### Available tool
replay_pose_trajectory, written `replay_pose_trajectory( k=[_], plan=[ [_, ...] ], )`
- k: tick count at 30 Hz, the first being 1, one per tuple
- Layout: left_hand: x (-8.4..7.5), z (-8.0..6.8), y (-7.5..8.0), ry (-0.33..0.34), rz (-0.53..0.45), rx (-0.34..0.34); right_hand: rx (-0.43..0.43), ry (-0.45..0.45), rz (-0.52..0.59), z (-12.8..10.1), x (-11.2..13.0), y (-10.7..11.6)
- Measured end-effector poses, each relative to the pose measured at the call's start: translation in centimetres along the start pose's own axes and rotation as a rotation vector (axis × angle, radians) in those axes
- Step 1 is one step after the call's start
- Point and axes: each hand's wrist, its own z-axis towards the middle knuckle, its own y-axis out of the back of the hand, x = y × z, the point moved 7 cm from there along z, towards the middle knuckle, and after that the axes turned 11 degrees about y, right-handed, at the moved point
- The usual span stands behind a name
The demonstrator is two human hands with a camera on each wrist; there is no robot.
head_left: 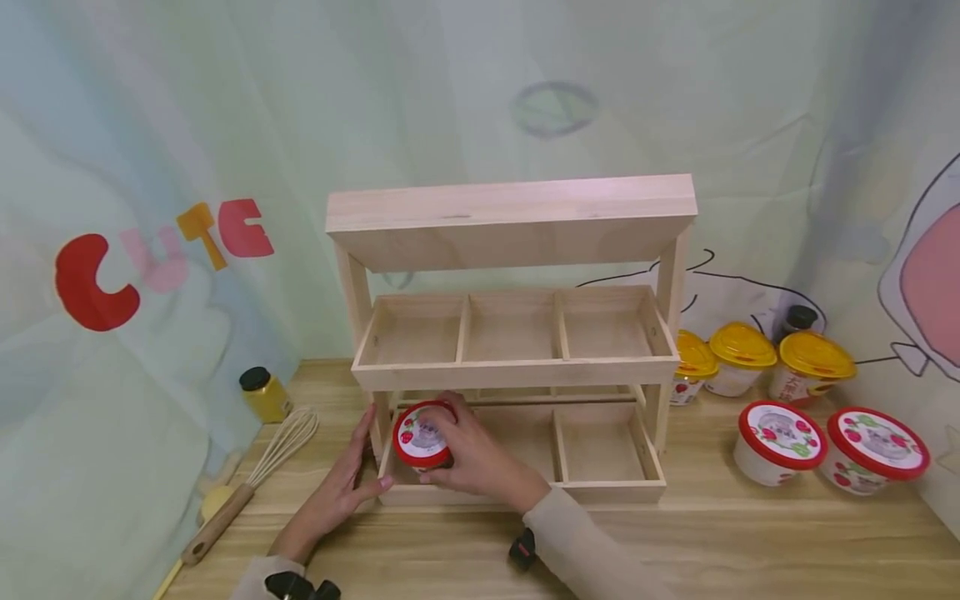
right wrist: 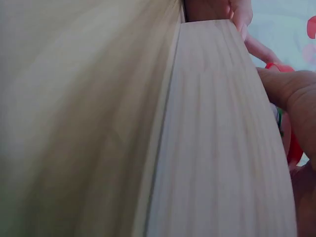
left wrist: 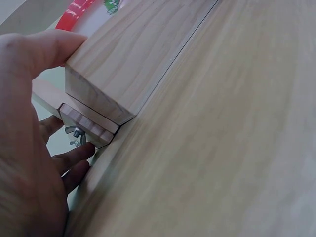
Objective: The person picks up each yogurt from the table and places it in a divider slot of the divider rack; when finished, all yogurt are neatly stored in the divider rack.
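Low in the centre-left of the head view, the right hand (head_left: 468, 454) curls its fingers around a red-lidded cup (head_left: 422, 436), holding it in the lower left compartment of a wooden shelf rack (head_left: 517, 375). The left hand (head_left: 341, 487), fingers straight, rests against the rack's lower left corner, thumb on the front edge.

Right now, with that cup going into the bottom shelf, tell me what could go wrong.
The right hand holds the red-lidded cup tilted at the rack's lower left compartment; it could catch the middle shelf's front edge or tip. The left hand only rests against the rack's corner, so a bump might shift the rack.
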Motion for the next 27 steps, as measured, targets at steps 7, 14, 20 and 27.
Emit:
replay_pose_trajectory(
  k=[7, 14, 20, 27],
  plan=[
    [0.3, 0.2, -0.1, -0.015, -0.016, 0.002, -0.071, -0.034, 0.027, -3.7, -0.6, 2.2],
    [0.3, 0.1, -0.1, -0.015, -0.037, 0.003, -0.178, -0.001, -0.115, -8.3, 0.2, 6.1],
    [0.2, 0.1, 0.0, -0.028, -0.03, -0.001, -0.256, 0.015, -0.247, -11.9, -0.1, 9.7],
    [0.3, 0.2, -0.1, -0.017, -0.035, 0.006, -0.298, -0.005, -0.344, -15.6, -1.7, 13.5]
  ],
)
